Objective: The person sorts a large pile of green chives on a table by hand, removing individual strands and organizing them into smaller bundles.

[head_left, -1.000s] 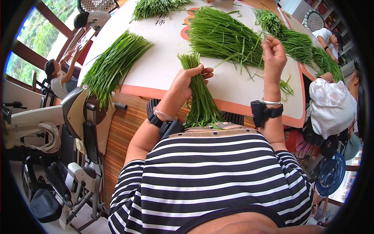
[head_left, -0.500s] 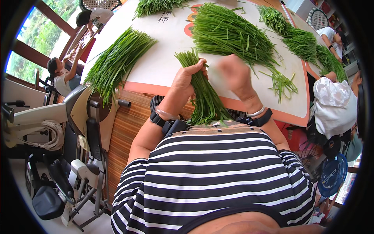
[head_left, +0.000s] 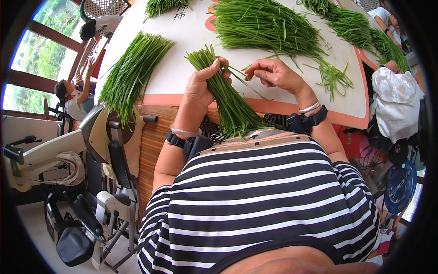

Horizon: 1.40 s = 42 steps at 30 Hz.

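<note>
My left hand is wrapped around a bunch of garlic chives, thumb across its pale cut ends. The leafy ends hang down to my lap and spread against my striped shirt. To the right of the bunch, my right hand has its thumb and forefinger pinched together on a thin chive strand. A few strands stick out sideways between the bunch and these fingers. Just beyond my hands, a large pile of garlic chives lies on the white table with its orange border.
Another chive heap overhangs the table's left edge. Loose chive scraps lie near the right front corner, and a row of chives lies beyond. Exercise equipment stands at my left. A person sits at far left; others are at right.
My right hand, blurred and fist-like before, now pinches a strand beside the bunch. Strands now jut out from the bunch toward it. My left hand keeps its hold, and the whole view has shifted slightly.
</note>
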Motion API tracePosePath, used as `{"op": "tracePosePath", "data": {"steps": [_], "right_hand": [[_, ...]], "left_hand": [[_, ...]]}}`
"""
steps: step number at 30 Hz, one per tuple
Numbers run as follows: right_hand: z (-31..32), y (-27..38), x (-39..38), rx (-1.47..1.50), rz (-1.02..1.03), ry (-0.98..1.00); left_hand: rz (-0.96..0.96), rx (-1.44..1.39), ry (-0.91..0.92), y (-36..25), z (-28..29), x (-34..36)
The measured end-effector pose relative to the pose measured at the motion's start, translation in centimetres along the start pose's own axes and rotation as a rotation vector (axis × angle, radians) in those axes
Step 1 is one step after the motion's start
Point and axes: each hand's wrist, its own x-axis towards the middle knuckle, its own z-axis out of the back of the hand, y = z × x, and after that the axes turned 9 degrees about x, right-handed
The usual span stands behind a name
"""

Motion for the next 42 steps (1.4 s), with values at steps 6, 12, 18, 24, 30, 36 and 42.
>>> {"op": "tracePosePath", "data": {"steps": [6,12,18,24,30,36,42], "right_hand": [[-0.2,0.0,-0.5,-0.218,0.133,0.076],[0.1,0.0,-1.7,-0.258,0.283,-0.166],[0.9,1.2,-3.1,-0.844,0.566,-0.486],[8.0,2.5,-8.5,-1.401,0.610,-0.789],[8.8,0.9,-7.9,-1.334,0.332,-0.821],[4.2,-1.6,-0.4,-1.200,0.494,-0.462],[3.4,-1.9,2.3,-1.303,0.424,-0.431]], "left_hand": [[-0.026,0.002,-0.004,0.4,0.3,0.3],[-0.033,0.100,-0.091,0.7,-0.6,0.3],[-0.097,0.126,-0.133,0.2,-1.1,-0.4],[-0.144,0.044,-0.187,-0.4,-0.7,-0.9],[-0.060,-0.127,-0.014,0.7,0.3,0.4],[-0.023,-0.119,-0.118,1.6,-0.5,1.1],[0.013,-0.071,-0.134,1.3,-0.5,0.8]]}}
